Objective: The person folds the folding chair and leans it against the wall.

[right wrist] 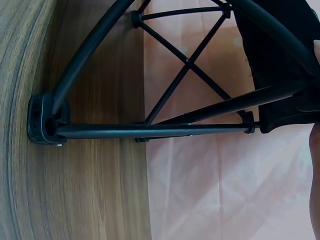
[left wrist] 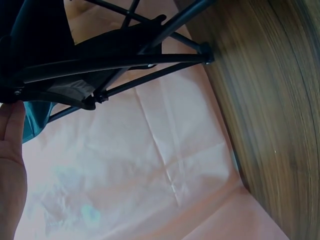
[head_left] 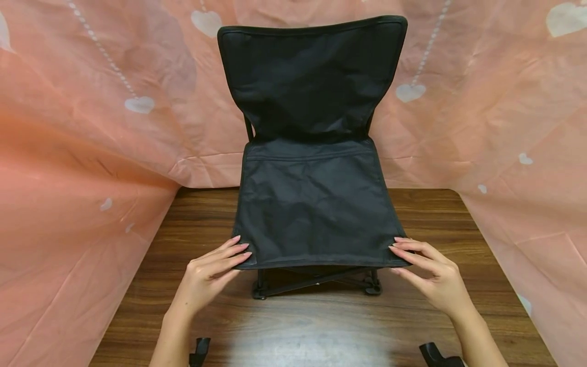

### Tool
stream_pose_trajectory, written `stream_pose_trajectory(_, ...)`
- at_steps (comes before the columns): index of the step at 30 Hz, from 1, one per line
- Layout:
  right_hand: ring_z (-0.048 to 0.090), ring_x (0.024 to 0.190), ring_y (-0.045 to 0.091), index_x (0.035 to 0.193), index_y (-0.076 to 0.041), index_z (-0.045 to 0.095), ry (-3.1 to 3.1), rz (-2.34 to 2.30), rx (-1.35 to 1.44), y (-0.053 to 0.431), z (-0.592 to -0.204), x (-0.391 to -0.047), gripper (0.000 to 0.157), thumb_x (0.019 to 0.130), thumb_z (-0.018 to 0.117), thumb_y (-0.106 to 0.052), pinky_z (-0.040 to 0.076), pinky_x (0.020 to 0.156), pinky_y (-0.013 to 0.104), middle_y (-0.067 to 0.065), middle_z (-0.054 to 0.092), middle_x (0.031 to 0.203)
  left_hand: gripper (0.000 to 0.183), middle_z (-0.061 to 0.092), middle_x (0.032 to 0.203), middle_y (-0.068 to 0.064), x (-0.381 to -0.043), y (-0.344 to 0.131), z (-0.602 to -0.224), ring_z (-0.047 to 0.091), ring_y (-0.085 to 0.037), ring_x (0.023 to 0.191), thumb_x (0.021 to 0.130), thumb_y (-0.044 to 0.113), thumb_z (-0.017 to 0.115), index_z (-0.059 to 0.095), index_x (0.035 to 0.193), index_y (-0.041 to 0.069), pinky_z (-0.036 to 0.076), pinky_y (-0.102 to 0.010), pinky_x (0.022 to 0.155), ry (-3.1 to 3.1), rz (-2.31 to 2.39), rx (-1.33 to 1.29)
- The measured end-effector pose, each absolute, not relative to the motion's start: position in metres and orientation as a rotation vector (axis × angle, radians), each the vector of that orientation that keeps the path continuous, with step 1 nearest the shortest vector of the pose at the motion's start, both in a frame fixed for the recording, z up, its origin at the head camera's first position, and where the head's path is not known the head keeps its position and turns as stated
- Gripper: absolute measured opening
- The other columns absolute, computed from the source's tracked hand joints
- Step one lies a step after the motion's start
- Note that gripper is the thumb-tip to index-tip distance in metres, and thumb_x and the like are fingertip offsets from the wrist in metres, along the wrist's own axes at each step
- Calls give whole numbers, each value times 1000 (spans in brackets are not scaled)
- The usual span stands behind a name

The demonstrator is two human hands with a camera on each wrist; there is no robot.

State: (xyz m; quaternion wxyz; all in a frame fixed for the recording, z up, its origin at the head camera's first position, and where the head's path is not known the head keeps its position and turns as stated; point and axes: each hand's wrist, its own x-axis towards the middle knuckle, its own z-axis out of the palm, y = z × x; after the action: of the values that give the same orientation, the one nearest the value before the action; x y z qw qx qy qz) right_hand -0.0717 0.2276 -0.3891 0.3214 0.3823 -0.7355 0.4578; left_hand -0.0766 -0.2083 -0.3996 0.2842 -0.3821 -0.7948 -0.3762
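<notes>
A black folding chair [head_left: 316, 204] stands unfolded, its backrest [head_left: 312, 81] upright at the far side and its fabric seat facing me. At the seat's front left corner my left hand [head_left: 206, 275] pinches the edge, fingers on top and thumb below. My right hand [head_left: 435, 272] pinches the front right corner in the same way. Below the seat, crossed metal tubes [right wrist: 187, 62] and a plastic foot [right wrist: 44, 120] show in the right wrist view. In the left wrist view, part of the left hand [left wrist: 11, 165] touches the chair's dark corner.
The chair rests on a brown wood-grain surface [head_left: 312, 326]. Pink cloth with white hearts [head_left: 139, 104] hangs behind it and along both sides. Black devices show near each wrist, one by the left forearm [head_left: 199, 351] and one by the right [head_left: 437, 355].
</notes>
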Motion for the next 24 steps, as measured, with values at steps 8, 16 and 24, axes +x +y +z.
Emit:
stream_pose_trajectory(8, 60, 120, 11, 99, 15, 70, -1955, 1184, 978, 233, -389, -65, 41, 86, 70, -25, 47, 102, 15, 14, 68, 107, 48, 71, 117, -13, -79, -203, -402, 58, -21, 126, 68, -8, 79, 73, 113, 6, 45, -15, 103, -2116, -1014, -1029)
stream_pose_trajectory(16, 59, 121, 12, 101, 14, 70, -1976, 1185, 963, 244, -399, -63, 39, 85, 71, -23, 46, 103, 14, 16, 67, 110, 47, 71, 117, -13, -80, -197, -401, 57, -21, 127, 70, -8, 78, 73, 114, 7, 45, -16, 103, -2121, -1039, -1058)
stream_pose_trajectory(24, 60, 121, 14, 100, 15, 70, -1955, 1191, 980, 253, -405, -61, 39, 84, 73, -21, 47, 102, 15, 17, 68, 110, 28, 71, 115, -14, -80, -193, -402, 58, -23, 126, 86, 8, 72, 73, 113, 5, 46, -16, 102, -2092, -1042, -1082)
